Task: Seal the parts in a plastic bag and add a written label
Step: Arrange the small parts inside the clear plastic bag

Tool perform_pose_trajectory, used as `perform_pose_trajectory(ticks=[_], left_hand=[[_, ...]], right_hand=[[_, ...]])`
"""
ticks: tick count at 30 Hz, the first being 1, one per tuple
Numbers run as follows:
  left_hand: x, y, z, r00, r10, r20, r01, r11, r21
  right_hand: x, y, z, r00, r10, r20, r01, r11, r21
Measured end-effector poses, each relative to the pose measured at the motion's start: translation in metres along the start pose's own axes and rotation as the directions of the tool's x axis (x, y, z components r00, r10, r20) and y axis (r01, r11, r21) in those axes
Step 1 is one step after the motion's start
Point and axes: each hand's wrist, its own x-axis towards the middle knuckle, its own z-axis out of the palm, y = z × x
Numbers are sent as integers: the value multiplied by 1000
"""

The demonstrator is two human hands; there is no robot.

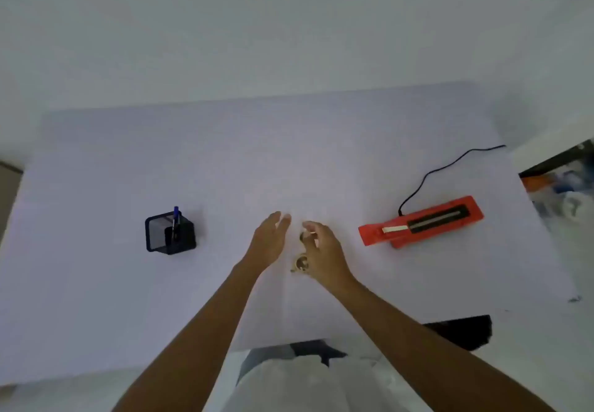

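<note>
Two small brass-coloured parts lie at the middle of the white table [128, 299]. One part [301, 263] rests on the surface just left of my right wrist. The other part [303, 236] sits at the fingertips of my right hand [323, 250], which is curled around it in a pinch. My left hand [270, 241] hovers just left of the parts, fingers extended and apart, holding nothing. A faint clear plastic bag may lie beyond the hands, but it is too pale to make out. A blue pen [175, 220] stands in a black mesh holder [169, 234] at the left.
A red heat sealer [421, 222] lies at the right, its black cord [450, 167] running off toward the far right edge. A cluttered shelf [565, 183] shows past the table's right side. The table's near edge is by my body.
</note>
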Motion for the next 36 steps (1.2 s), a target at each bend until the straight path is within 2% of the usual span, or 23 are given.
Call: perform_pose_trajectory(ticks=[3, 6, 8, 12, 16, 19, 23, 26, 29, 31, 34, 36], left_hand=[[13, -20, 23, 994, -103, 34, 98, 986, 133], [17, -32, 35, 992, -124, 27, 118, 981, 151], [20, -33, 36, 995, -102, 13, 100, 988, 120], [12, -39, 35, 1000, -29, -4, 28, 1000, -11], [-6, -53, 26, 999, 32, 14, -29, 987, -159], [-26, -62, 23, 993, 105, 53, -94, 979, -182], [-49, -65, 17, 983, 182, 12, -179, 973, -144], [-52, -77, 14, 983, 182, 29, -176, 974, -143], [-48, -94, 19, 983, 162, 89, -161, 987, -13], [-46, -97, 23, 980, 184, 75, -186, 982, 32], [-44, -99, 27, 985, 155, 75, -155, 988, -5], [-46, -102, 28, 981, 147, 127, -143, 989, -42]], right_hand=[[14, 30, 0, 951, 177, -254, -179, 984, 17], [25, 54, -4, 898, 337, -282, -329, 941, 75], [31, 61, -9, 899, 355, -256, -346, 935, 80], [31, 77, -16, 940, 312, -139, -293, 946, 141], [14, 88, -22, 946, 324, -33, -298, 902, 312], [2, 93, -21, 968, 241, 74, -253, 931, 264], [-12, 94, -19, 999, 30, 10, -32, 985, 167], [-17, 98, -20, 1000, -10, -8, 11, 994, 107], [-19, 103, -19, 996, -82, -29, 84, 992, 93], [-21, 102, -19, 992, -115, -45, 119, 988, 94], [-21, 105, -19, 991, -122, -51, 126, 989, 80], [-22, 107, -19, 992, -115, -55, 120, 989, 89]])
